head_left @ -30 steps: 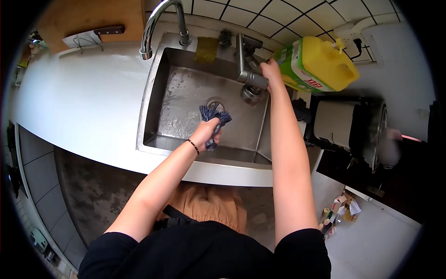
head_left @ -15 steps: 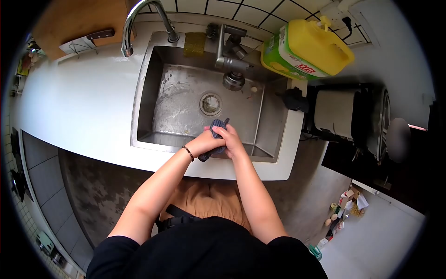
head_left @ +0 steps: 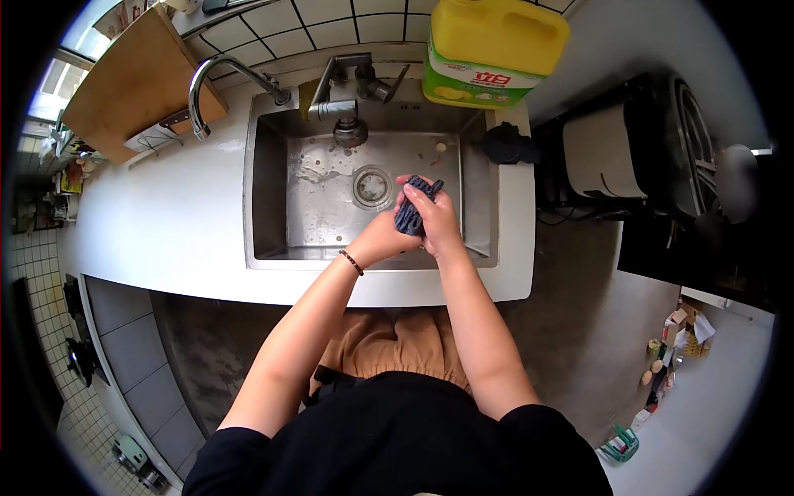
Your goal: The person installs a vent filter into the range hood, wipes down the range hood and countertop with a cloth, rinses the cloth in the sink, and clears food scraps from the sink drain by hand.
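Observation:
A dark grey-blue ribbed cloth (head_left: 408, 218) is bunched into a tight wad over the sink basin (head_left: 318, 219), right of the drain. My left hand (head_left: 386, 237), with a beaded bracelet at the wrist, is closed around its lower left side. From the right, my right hand (head_left: 441, 221) wraps the same wad, its thumb lying across the top. A short end of cloth sticks out above the right fingers. Some of the fingers are hidden behind the cloth.
A curved tap (head_left: 200, 103) stands at the back left, beside a jointed spout (head_left: 335, 110) reaching over the basin. A yellow detergent jug (head_left: 496, 41) is behind the sink. A crumpled dark cloth (head_left: 509, 145) lies on the right rim. A wooden board (head_left: 136, 87) leans at left.
Both hands have moved away from the sink's front edge, farther over the basin and to the right, with the cloth. The cloth is bunched more compactly. The camera view has shifted too.

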`<state>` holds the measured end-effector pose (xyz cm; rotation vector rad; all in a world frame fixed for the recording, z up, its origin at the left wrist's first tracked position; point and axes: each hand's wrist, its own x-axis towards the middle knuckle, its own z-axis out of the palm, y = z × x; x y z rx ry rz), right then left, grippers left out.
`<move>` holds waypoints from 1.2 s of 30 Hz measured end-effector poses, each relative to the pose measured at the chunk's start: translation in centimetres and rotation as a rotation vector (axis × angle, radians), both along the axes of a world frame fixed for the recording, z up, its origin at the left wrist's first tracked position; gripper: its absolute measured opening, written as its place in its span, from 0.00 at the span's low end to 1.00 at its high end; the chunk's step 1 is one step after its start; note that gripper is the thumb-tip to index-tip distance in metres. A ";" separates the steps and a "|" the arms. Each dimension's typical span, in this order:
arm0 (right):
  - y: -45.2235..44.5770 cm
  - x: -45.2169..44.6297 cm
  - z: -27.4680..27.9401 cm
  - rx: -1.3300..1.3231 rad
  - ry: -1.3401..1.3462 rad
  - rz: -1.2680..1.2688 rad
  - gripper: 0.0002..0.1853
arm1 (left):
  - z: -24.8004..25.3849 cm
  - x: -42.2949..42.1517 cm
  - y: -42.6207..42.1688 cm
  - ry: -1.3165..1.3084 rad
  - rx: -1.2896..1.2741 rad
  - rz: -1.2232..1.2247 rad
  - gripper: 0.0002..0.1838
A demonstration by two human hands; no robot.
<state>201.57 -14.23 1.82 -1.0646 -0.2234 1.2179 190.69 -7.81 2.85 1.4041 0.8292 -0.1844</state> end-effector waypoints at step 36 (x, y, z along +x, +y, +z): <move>-1.9 4.2 1.9 0.069 -0.107 0.162 0.12 | -0.8 0.9 -3.7 -0.278 0.323 0.238 0.28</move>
